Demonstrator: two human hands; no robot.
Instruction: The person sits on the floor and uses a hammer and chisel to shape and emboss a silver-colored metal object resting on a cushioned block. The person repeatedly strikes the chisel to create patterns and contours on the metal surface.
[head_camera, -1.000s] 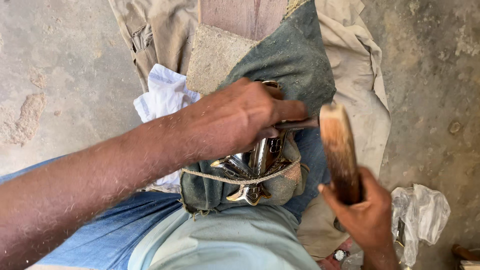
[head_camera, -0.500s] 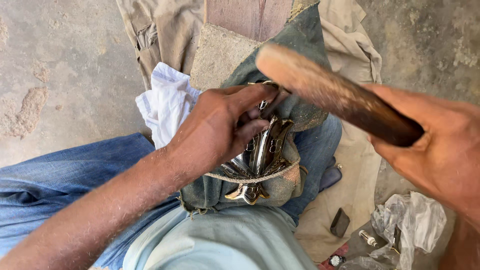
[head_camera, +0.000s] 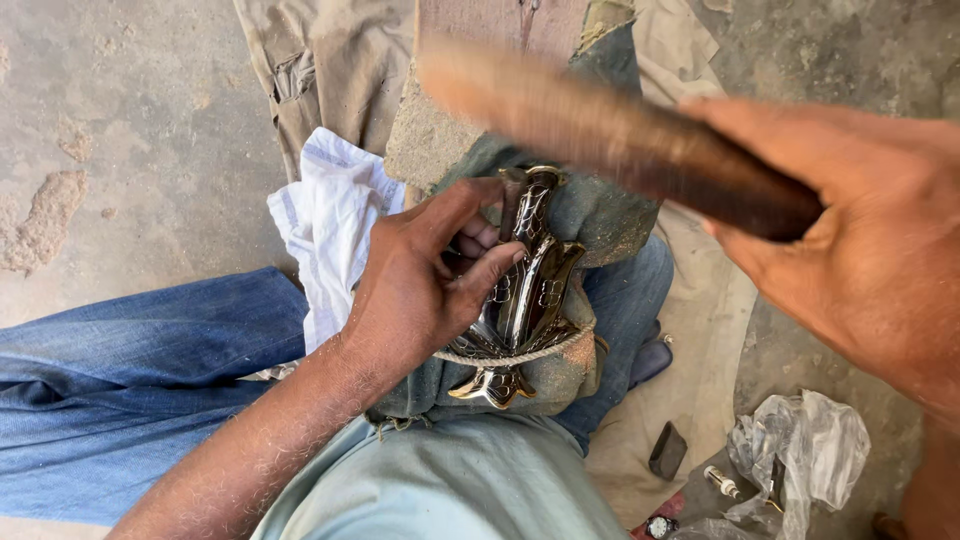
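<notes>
A shiny, engraved metal piece (head_camera: 530, 290) lies on a cloth-padded block (head_camera: 590, 215) between my legs, tied down by a cord (head_camera: 510, 357). My left hand (head_camera: 420, 285) rests on the piece, holding a thin metal punch (head_camera: 507, 205) upright against it with thumb and fingers. My right hand (head_camera: 860, 240) is raised at the upper right, gripping a wooden mallet (head_camera: 610, 130) that looks motion-blurred above the punch.
A white cloth (head_camera: 325, 225) lies left of the block. My blue jeans (head_camera: 130, 380) fill the lower left. A crumpled clear plastic bag (head_camera: 800, 440), a small dark block (head_camera: 668, 451) and small bottles lie on tan cloth (head_camera: 700, 360) at lower right. Concrete floor all around.
My right hand has swung the mallet up from low on the right to above the block. My left hand has opened its grip, showing the punch on the metal piece.
</notes>
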